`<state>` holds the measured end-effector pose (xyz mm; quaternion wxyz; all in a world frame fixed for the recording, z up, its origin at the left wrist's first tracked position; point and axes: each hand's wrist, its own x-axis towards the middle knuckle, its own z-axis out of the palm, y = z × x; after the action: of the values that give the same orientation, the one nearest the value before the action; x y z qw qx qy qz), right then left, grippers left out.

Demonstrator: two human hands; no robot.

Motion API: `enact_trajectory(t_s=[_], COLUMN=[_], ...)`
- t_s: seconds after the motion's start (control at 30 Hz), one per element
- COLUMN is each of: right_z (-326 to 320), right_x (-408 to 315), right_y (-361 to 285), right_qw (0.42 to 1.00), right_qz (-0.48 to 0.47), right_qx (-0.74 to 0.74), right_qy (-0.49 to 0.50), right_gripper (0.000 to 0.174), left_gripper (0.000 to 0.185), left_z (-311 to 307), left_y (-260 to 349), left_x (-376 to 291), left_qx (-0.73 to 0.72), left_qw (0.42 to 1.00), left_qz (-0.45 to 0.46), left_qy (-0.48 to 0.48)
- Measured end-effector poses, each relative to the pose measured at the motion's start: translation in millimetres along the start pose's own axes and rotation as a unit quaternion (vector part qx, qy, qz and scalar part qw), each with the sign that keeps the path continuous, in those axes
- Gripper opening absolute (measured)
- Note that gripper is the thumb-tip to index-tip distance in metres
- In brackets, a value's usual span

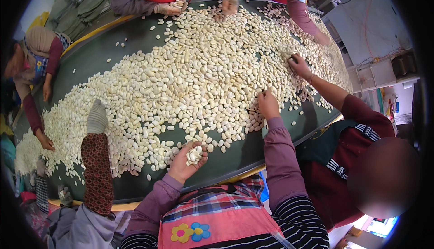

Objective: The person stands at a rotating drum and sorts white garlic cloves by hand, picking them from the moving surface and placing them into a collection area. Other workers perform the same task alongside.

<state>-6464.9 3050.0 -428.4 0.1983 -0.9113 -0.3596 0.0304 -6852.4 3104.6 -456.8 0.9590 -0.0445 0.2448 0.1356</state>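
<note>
Near the front edge of a dark green sorting belt, my left hand is turned palm up and cupped around several white beans. My right hand reaches farther in, with its fingertips at the broad spread of large white beans. The fingers there are bent close together, and whether a bean is between them is hidden. Loose beans lie on the belt just beyond my left hand.
To my right a co-worker's hand touches the beans. At my left a gloved hand reaches in. Across the belt, one gloved hand holds beans and another works in the spread. Stacked sacks stand behind, at far left.
</note>
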Motion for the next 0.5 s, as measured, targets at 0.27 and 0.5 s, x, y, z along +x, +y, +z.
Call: enact_trajectory(t_s=[0.27,0.5], right_z=[5,21], right_x=[-2,24], right_y=[-19,-66], right_qw=[0.963,0.996], right_qz=[0.006,0.04], right_qx=[0.264,-0.075], right_qy=[0.045,0.024], right_gripper=[0.031,0.037], left_gripper=[0.03,0.033], left_z=[-14,-15], left_y=[14,31], left_x=[-7,-21], left_qx=[-0.017,0.014], left_qw=[1.0,1.0], left_qz=[-0.009,-0.013], left_qy=[-0.003,-0.015])
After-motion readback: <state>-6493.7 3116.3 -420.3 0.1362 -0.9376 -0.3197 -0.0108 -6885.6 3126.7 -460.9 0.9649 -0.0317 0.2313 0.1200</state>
